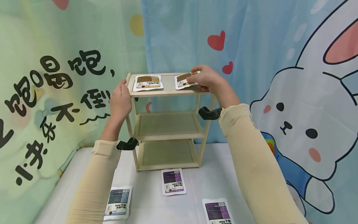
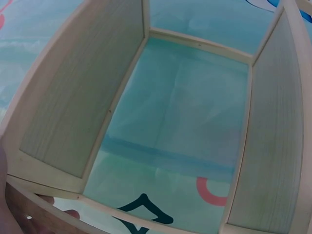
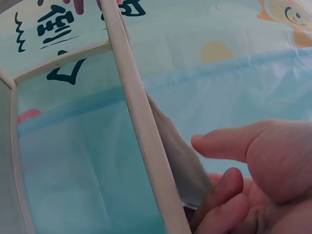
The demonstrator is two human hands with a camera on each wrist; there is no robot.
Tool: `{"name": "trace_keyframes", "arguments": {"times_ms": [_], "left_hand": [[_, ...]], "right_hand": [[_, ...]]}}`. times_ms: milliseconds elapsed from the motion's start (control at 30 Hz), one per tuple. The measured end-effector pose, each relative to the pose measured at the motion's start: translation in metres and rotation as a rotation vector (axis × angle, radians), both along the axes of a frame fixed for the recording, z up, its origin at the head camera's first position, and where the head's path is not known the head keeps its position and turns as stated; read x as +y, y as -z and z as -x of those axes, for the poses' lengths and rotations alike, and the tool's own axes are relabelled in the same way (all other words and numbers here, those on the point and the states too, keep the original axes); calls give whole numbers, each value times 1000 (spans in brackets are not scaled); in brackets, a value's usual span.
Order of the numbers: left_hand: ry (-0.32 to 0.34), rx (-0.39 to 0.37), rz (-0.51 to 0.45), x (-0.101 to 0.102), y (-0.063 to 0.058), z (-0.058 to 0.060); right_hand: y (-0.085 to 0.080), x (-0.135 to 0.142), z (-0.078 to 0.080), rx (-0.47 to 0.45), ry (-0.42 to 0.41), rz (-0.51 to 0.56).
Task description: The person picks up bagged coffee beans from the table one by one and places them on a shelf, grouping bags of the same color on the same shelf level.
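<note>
My left hand (image 1: 121, 99) grips the left end of the top tier of a light wooden three-tier shelf (image 1: 165, 93). In the left wrist view its fingertips (image 2: 72, 214) show around the frame. On that tier lies a white pouch with a brown-and-yellow label (image 1: 148, 82). A matching pouch (image 1: 183, 81) is at the tier's right side, where my right hand (image 1: 208, 79) holds its right edge. The right wrist view shows this pouch (image 3: 183, 163) tilted up above the front rail, with bent fingers (image 3: 226, 187) at its end. Part of the pouch is hidden by my hand.
On the white table (image 1: 151, 199) before the shelf lie a purple-labelled pouch (image 1: 173, 182), a second purple-labelled pouch (image 1: 217, 211) and a blue-grey-labelled pouch (image 1: 118, 203). A printed curtain (image 1: 179, 37) hangs close behind the shelf.
</note>
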State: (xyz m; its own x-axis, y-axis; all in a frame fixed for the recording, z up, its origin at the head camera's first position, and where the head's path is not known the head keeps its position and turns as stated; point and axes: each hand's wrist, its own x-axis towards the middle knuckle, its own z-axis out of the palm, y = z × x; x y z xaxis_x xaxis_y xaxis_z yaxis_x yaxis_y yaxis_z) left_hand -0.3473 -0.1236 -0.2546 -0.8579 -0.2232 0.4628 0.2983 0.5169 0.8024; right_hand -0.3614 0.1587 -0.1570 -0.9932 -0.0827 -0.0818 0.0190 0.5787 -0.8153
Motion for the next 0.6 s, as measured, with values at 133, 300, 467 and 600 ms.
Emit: {"name": "trace_keyframes", "arguments": {"times_ms": [133, 300, 467, 600], "left_hand": [[-5, -4, -4, -1, 6, -1], [-3, -7, -16, -2, 10, -3], [8, 16, 1, 0, 8, -3], [11, 47, 19, 1, 1, -1]], "right_hand": [[0, 1, -7, -9, 7, -18], [-3, 6, -20, -13, 29, -58], [-5, 15, -38, 55, 33, -90], [-2, 23, -59, 169, 38, -62]]}}
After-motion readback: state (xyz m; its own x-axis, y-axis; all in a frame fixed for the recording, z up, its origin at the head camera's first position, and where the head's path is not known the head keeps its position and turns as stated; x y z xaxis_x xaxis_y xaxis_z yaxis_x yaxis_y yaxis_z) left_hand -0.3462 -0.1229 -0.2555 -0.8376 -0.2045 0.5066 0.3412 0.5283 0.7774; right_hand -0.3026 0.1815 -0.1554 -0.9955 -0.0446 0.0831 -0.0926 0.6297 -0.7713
